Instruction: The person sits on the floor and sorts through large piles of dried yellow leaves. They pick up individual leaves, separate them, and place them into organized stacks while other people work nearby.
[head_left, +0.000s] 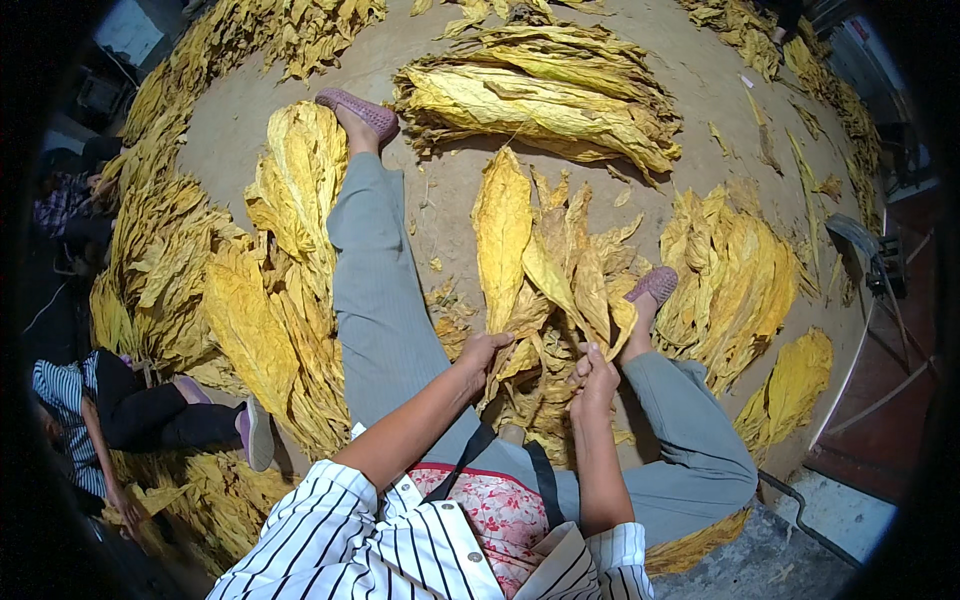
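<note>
Dried yellow leaves, probably tobacco, lie in a loose heap (555, 397) between my legs. My left hand (484, 356) pinches the stem end of a broad yellow leaf (502, 229), whose blade points away from me. In my right hand (595, 379) are the stem ends of narrower, curled leaves (555, 281), held between thumb and fingers. The two hands are apart, both above the heap. Past them lies a thick stack of long leaves (540, 101). Flat piles of leaves lie beside my left leg (300, 195) and beyond my right foot (731, 277).
More leaf piles (169, 277) run along the left side. A person in a striped top (67, 390) sits at lower left, feet near a pile. Another person (64, 199) is at far left. A single leaf bunch (787, 382) and a metal-legged object (862, 232) are at right.
</note>
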